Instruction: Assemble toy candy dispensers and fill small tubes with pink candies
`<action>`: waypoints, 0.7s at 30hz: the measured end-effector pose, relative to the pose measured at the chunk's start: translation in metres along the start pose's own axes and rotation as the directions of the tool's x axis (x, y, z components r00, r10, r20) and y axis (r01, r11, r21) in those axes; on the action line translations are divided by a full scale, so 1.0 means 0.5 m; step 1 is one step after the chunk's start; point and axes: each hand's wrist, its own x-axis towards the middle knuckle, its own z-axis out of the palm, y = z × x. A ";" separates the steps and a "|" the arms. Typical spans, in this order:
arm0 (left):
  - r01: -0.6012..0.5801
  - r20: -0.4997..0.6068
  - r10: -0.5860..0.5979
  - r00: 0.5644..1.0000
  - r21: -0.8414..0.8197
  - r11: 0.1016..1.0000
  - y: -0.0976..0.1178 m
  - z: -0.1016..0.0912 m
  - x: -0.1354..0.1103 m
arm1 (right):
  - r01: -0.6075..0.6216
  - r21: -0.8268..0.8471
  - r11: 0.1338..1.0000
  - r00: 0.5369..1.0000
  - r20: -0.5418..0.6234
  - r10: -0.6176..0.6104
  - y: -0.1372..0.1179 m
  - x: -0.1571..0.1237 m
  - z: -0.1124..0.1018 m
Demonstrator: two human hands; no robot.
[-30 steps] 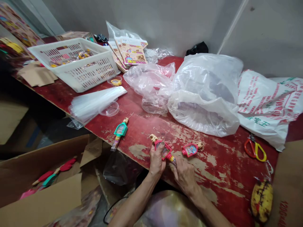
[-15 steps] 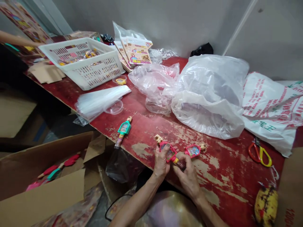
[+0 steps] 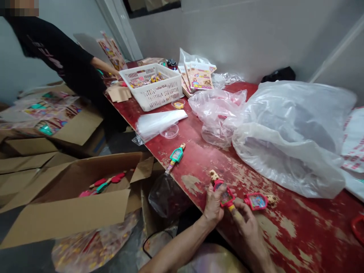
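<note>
Scuffed red table (image 3: pixel 298 231), left hand (image 3: pixel 213 204) and right hand (image 3: pixel 248 224), fingers pinching pink toy (image 3: pixel 226 196), twin toy (image 3: pixel 256 201) beside

walls (image 3: pixel 241 38): plain grey-white, matte. a pale slanted strip (image 3: pixel 335 49) runs up the right-hand wall. dark opening (image 3: pixel 153 3) at the top edge, cannot tell if it is a window. table (image 3: pixel 287 231): long, red top, paint worn to bare patches. floor (image 3: pixel 14 261): dark, largely covered by cardboard boxes (image 3: pixel 65 216). light: even, soft.

1 head view, facing forward-down, close over red table (image 3: pixel 284 227) near edge.
</note>
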 end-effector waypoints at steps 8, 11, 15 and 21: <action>-0.120 0.026 0.121 0.992 0.428 0.896 0.034 -0.018 0.048 | 0.149 -0.319 0.936 0.987 -0.001 -0.158 -0.005 -0.004 0.007; -0.220 0.041 0.251 0.967 0.632 0.743 0.111 -0.039 0.097 | 0.245 -0.456 0.855 0.957 -0.030 -0.290 0.002 -0.005 -0.002; -0.267 0.053 0.374 0.926 0.791 0.550 0.214 -0.071 0.148 | 0.296 -0.455 0.839 0.951 0.062 -0.302 0.024 -0.016 -0.019; -0.483 0.341 0.483 0.806 0.851 0.206 0.183 -0.054 0.170 | 0.216 -0.596 0.774 0.943 -0.079 -0.323 0.066 -0.022 -0.041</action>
